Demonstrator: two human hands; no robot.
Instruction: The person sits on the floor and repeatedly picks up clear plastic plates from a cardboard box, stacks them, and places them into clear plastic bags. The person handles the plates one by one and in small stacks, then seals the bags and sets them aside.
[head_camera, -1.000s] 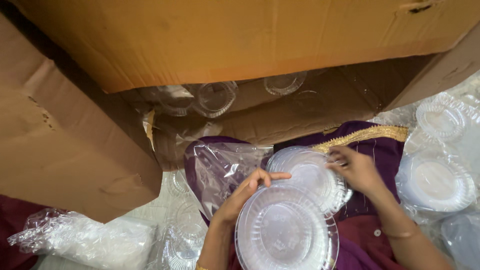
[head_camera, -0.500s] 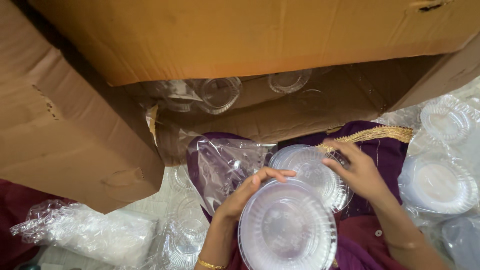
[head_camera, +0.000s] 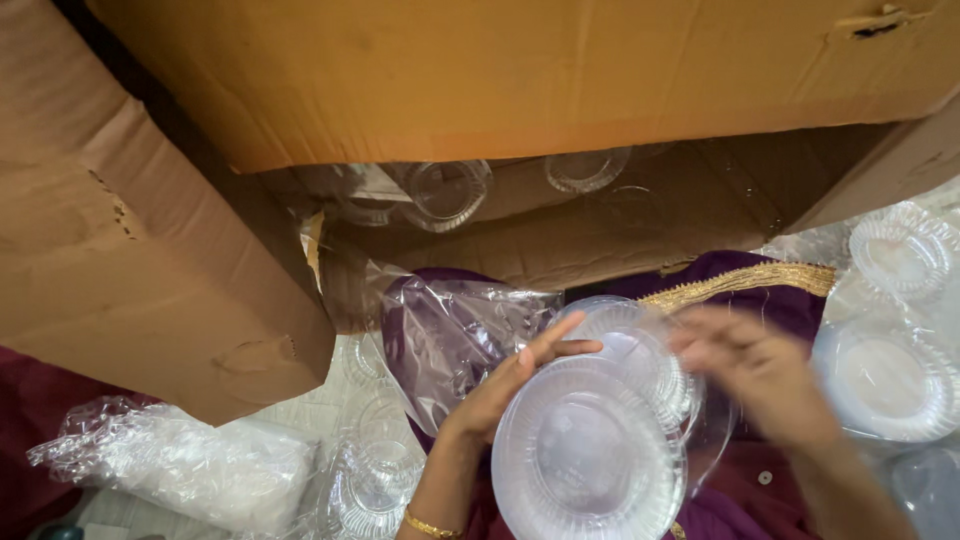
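My left hand (head_camera: 505, 388) holds a clear round plastic plate (head_camera: 585, 455) by its rim, low in the middle of the view. Behind it lies a stack of similar clear plates (head_camera: 640, 350) on purple cloth (head_camera: 760, 290) with a gold border. My right hand (head_camera: 760, 375) is blurred with motion just right of that stack, fingers spread; I cannot tell whether it grips anything. A loose clear plastic wrapper (head_camera: 455, 330) lies crumpled left of the stack.
A large open cardboard box (head_camera: 450, 80) fills the top, one flap (head_camera: 140, 250) hanging at left; clear plates (head_camera: 445, 192) lie inside. More clear plates (head_camera: 890, 380) sit at right, small clear bowls (head_camera: 375, 480) and bagged plastic (head_camera: 180, 465) at lower left.
My right hand has drawn back from the plate stack toward the right and is now blurred. The left hand keeps the front plate, which has sunk slightly lower.
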